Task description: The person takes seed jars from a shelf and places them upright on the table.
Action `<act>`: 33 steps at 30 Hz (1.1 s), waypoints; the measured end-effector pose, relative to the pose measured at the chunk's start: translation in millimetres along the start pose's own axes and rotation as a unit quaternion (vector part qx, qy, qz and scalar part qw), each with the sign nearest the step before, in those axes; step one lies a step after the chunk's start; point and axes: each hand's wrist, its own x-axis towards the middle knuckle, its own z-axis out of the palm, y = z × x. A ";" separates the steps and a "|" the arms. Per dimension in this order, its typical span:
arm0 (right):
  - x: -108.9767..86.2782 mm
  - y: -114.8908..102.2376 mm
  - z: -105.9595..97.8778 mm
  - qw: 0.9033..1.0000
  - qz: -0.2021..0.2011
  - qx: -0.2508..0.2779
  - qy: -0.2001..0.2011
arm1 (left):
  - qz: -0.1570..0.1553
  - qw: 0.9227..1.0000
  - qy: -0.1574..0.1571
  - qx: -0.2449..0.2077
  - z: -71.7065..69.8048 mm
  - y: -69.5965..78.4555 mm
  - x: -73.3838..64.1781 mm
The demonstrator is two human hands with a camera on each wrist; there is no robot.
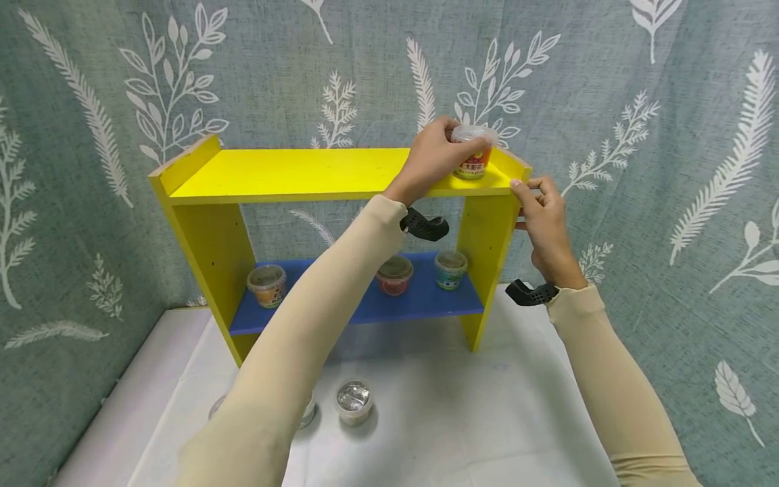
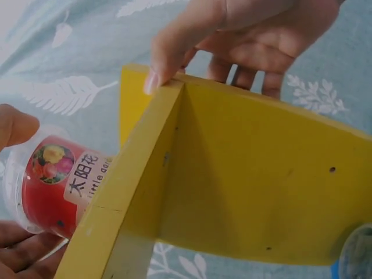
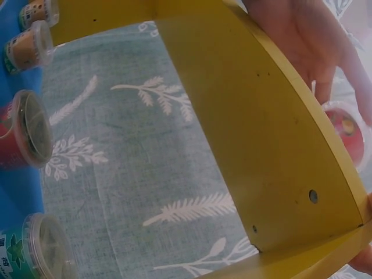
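Near the right end of the yellow top board (image 1: 304,172), my left hand (image 1: 435,155) grips a red plastic cup (image 1: 475,166) with a clear lid and a printed flower label. The cup stands upright, its base at the board. In the left wrist view the thumb and fingers lie on opposite sides of the cup (image 2: 49,186). My right hand (image 1: 541,220) holds the shelf unit by its top right corner, thumb on the front edge, fingers behind the side panel (image 2: 261,174). At the right wrist view's lower edge only a few right fingers (image 3: 363,258) show.
On the blue lower board (image 1: 377,311) stand several lidded cups, including an orange one (image 1: 269,295), a red one (image 1: 394,284) and a green one (image 1: 450,277). A clear-lidded cup (image 1: 353,409) stands on the white table (image 1: 462,406); others there are partly hidden by my left sleeve. Patterned curtain hangs behind.
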 end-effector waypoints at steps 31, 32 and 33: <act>-3.0 -3.5 4.7 1.000 0.012 0.018 0.014 | 0.082 0.996 -0.026 -0.023 -7.2 15.0 -65.6; -3.3 -3.7 5.3 1.000 0.012 0.018 0.013 | 0.082 0.996 -0.031 -0.020 -7.1 14.8 -68.4; -3.8 -4.0 6.1 1.000 0.012 0.017 0.012 | 0.083 0.996 -0.035 -0.018 -7.1 14.4 -71.4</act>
